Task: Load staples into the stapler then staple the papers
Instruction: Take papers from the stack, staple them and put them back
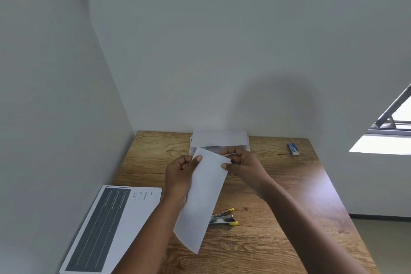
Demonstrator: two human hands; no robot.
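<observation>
Nearest to us, a printed sheet (104, 227) with a dark panel is lying at the near left of the counter (278, 196), its edge running out over the counter's left side. Just beyond it, near the middle, the stapler (223, 218) is sitting with its yellow-tipped arms gaping apart, and the lower end of the lifted papers is partly hiding it.

Those papers (202, 202) are hanging up off the counter, tilted, top end farthest from us, and both hands are working that top end. The left hand (180, 173) is gripping the left edge, thumb lying on the face and fingers curled behind. The right hand (242, 164) is pinching the top right corner between thumb and fingertips. Both forearms are reaching in from below, the right one angling across from the right side.

What might go wrong from here? The sheets are being held only at the top, so the loose lower end could fan out or slip out of line, and a staple would then be catching them crooked or missing a sheet. That dangling end could also be brushing the open stapler and nudging it. Whether staples are already sitting inside, I cannot tell from here.

Farther back, a stack of paper (219, 140) is resting against the wall, and off to the far right a small blue box (293, 149), likely the staples, is lying well apart from everything.
</observation>
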